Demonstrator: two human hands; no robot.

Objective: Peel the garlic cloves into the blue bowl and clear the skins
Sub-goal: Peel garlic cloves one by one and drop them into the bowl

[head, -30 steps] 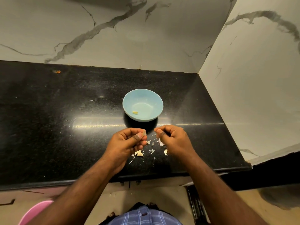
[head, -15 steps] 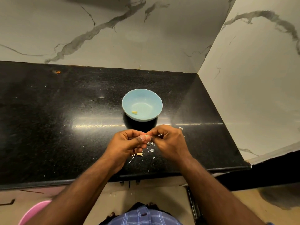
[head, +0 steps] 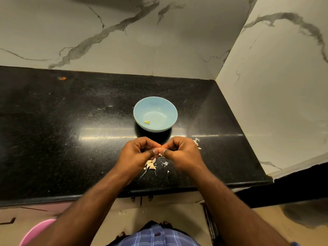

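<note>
Both hands meet just at 6 o'clock of the blue bowl [head: 155, 113]: the left hand [head: 137, 155] and right hand [head: 182, 154] have their fingers curled, pinching one garlic clove [head: 161, 149] between the thumbs. Best to steady the clove with the left and peel with the right, dropping skin onto the skins [head: 150, 165] on the desk [head: 53, 130]. One peeled clove [head: 147, 122] lies in the bowl.

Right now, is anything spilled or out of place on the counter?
Only peeling debris: garlic skins and cloves lie loose on the black counter under both hands, with white flecks by the right hand. The blue bowl sits upright, undamaged.
</note>
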